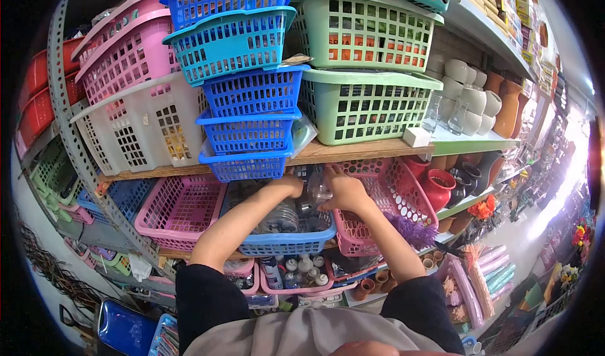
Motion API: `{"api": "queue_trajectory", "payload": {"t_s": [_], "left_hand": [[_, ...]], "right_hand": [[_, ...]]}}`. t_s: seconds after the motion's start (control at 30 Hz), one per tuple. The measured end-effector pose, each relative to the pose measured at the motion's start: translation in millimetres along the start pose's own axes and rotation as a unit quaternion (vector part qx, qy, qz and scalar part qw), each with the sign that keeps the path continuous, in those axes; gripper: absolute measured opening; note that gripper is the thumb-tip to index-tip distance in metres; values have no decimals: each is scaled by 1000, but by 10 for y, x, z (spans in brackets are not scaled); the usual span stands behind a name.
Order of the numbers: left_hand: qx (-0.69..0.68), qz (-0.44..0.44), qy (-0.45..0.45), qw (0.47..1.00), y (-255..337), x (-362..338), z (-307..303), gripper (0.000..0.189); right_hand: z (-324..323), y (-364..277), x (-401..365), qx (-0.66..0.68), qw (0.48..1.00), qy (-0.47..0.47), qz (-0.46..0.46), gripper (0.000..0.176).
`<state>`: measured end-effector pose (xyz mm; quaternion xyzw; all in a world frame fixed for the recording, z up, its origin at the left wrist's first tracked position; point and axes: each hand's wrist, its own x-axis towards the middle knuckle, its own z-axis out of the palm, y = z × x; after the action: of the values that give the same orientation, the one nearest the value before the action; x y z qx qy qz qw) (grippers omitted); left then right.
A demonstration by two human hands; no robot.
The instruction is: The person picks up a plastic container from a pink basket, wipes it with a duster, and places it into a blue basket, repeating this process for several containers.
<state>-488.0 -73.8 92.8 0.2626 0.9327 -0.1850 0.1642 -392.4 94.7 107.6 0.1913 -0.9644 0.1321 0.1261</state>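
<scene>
My left hand [288, 186] reaches into a blue basket [290, 244] on the middle shelf, and its fingers are closed, with their tips partly hidden. Clear round containers [282, 217] lie in that basket below it. Just to the right, my right hand [343, 191] grips a clear glass-like container [319, 189] above the basket's right side. A pink basket [360, 245] stands under my right forearm. Left of the blue basket is another pink basket [183, 208] with its bottom showing.
Stacked blue baskets [252, 97] and green baskets [372, 104] stand on the wooden shelf [365, 149] above my hands. Red vases [439, 186] and white pots [472, 100] are at the right. Purple tinsel [413, 230] hangs beside my right forearm.
</scene>
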Motion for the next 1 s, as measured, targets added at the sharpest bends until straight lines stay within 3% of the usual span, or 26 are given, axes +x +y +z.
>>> {"api": "queue_trajectory", "payload": {"t_s": [0.13,0.3,0.37,0.43,0.47,0.6,0.67,0.87,1.0], "left_hand": [[-121,-18,25,992,-104,-249,-65,48],[-184,-5,74,980,-267,-206,29,42],[-161,36,196,967,-318,-211,123,42],[-158,14,161,974,-242,-462,32,42],[-155,-6,125,980,-198,-607,-22,41],[-176,29,140,974,-160,-750,20,40],[-154,73,135,976,-187,-646,128,37],[-121,59,127,983,-60,-654,306,38],[-110,66,129,983,-17,-750,306,40]], "right_hand": [[1,-217,141,-128,991,20,20,91],[100,-234,497,-195,973,-122,0,96],[223,-206,576,-210,970,-120,-30,91],[252,-274,620,-223,966,-118,-62,87],[237,-332,640,-231,956,-169,-65,83],[201,-443,524,-234,933,-270,-36,86],[433,-249,557,-282,926,-243,-58,91],[797,76,650,-245,933,-255,-62,101],[903,-48,668,-282,910,-296,-64,87]]}}
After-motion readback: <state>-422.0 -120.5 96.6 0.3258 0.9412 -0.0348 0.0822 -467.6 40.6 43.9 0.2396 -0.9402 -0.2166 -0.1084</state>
